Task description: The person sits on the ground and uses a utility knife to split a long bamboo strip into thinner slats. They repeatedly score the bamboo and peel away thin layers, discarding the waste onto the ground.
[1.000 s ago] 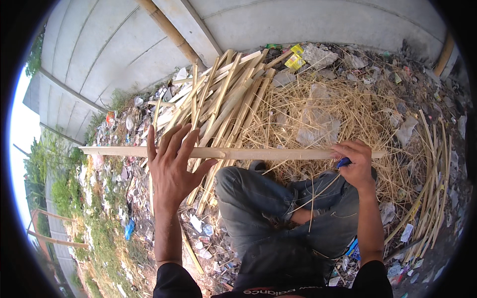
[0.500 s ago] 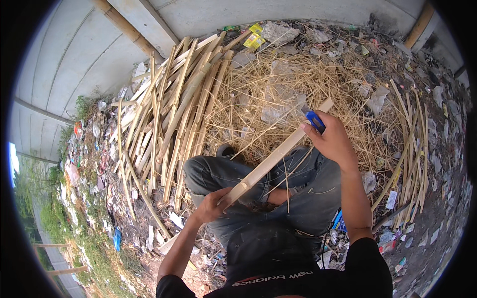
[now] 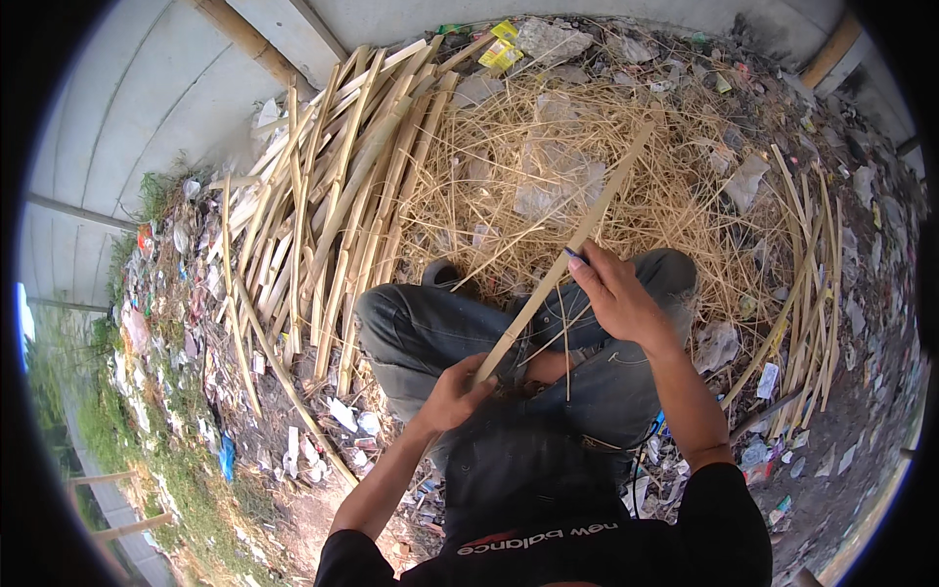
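A long pale bamboo strip (image 3: 534,309) slants across my lap, its far end reaching up over the shavings. Its near end sits in my left hand (image 3: 454,395), whose fingers are closed around it. Halfway up the strip is my right hand (image 3: 618,298), closed, with the thumb side against the strip's edge. A blue-handled cutter knife (image 3: 575,256) is in that hand; only a bit of blue shows past the fingers, and its blade is hidden. A few thin bamboo slivers (image 3: 566,342) hang over my crossed legs below the strip.
Many split bamboo strips (image 3: 342,196) are heaped at the left. A thinner bundle of strips (image 3: 807,293) lies at the right. Curly bamboo shavings (image 3: 675,205) cover the ground ahead. Litter is scattered around, and a pale panel wall (image 3: 636,12) stands behind.
My right hand has slid down the strip toward me, and the knife has turned mostly out of sight. My left hand has shifted slightly right, and the strip stands steeper.
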Demonstrator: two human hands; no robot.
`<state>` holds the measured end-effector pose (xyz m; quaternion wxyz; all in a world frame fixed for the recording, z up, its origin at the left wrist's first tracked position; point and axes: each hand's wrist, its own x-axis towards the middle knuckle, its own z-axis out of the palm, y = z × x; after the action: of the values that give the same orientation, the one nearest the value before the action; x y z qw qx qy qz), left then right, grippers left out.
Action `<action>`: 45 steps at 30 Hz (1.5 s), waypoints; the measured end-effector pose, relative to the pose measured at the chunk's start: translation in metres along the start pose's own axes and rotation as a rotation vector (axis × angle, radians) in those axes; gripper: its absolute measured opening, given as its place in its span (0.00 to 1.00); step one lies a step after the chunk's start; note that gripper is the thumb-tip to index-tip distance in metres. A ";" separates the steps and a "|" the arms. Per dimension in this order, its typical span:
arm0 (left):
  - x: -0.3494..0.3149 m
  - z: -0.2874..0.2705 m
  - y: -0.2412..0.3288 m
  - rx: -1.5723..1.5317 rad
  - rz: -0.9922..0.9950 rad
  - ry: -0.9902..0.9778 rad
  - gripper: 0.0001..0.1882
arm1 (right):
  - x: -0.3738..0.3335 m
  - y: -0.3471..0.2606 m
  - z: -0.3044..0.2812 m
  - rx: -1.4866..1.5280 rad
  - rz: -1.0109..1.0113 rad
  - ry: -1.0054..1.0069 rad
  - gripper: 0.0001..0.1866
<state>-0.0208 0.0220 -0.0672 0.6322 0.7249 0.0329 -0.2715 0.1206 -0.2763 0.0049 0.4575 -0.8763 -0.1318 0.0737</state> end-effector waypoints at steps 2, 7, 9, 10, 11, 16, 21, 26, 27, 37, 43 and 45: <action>0.009 0.006 0.007 0.030 0.023 0.095 0.22 | -0.012 0.013 0.017 -0.051 -0.073 0.093 0.21; 0.026 0.012 0.037 0.093 0.047 0.212 0.19 | -0.022 0.022 0.038 0.000 -0.078 -0.096 0.27; 0.032 0.014 0.041 0.087 0.063 0.234 0.19 | -0.025 0.019 0.047 0.011 -0.128 -0.142 0.26; 0.034 0.016 0.043 0.082 0.074 0.238 0.19 | -0.024 0.011 0.048 -0.001 -0.123 -0.203 0.26; 0.036 0.017 0.045 0.077 0.085 0.243 0.20 | -0.025 0.005 0.050 -0.014 -0.118 -0.265 0.26; 0.042 0.018 0.054 0.190 0.155 0.193 0.20 | -0.034 0.001 0.083 -0.216 -0.105 -0.207 0.31; 0.030 0.021 0.062 0.246 0.187 0.217 0.20 | -0.007 0.007 0.071 -0.315 -0.158 -0.157 0.34; 0.027 0.017 0.061 0.277 0.150 0.218 0.20 | 0.009 0.021 0.070 -0.361 -0.242 -0.106 0.36; 0.026 0.017 0.065 0.266 0.113 0.204 0.20 | 0.013 0.024 0.069 -0.370 -0.251 -0.110 0.35; 0.006 -0.006 0.062 -0.070 -0.052 0.111 0.20 | 0.052 0.030 0.083 -0.491 -0.596 -0.018 0.34; -0.084 -0.019 0.002 -0.300 -0.121 -0.033 0.22 | 0.135 0.117 -0.117 -0.523 0.057 0.558 0.35; -0.095 -0.013 -0.016 -0.357 -0.185 0.018 0.24 | 0.099 0.103 -0.104 -0.500 -0.001 0.456 0.31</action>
<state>-0.1030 0.0652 -0.0393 0.7227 0.5976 0.1527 -0.3119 0.2576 -0.3848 -0.0210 0.2462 -0.9552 -0.0403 -0.1591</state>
